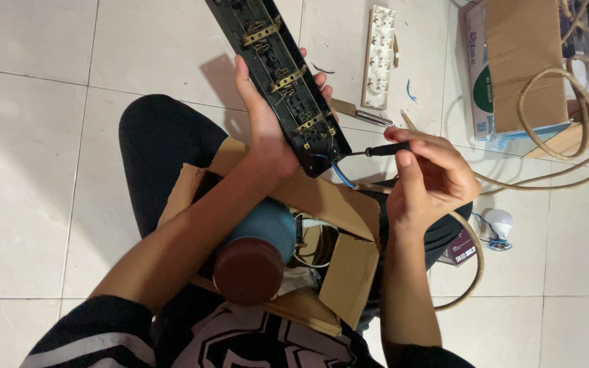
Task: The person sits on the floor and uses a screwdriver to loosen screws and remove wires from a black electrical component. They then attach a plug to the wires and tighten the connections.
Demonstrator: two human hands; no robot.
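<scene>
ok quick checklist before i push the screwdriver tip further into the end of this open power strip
1. Left hand grips the black power strip base firmly: ok.
2. Right hand holds the small dark screwdriver, tip aimed at the strip's near end: ok.
3. Tip seated on a screw or terminal: cannot tell, the contact spot is too small to see.
4. Blue wire clear of the tip: not ok, it curls out right beside it.
5. Strip unplugged: cannot tell, no plug shows.
6. White cover set aside on the floor: ok.
</scene>
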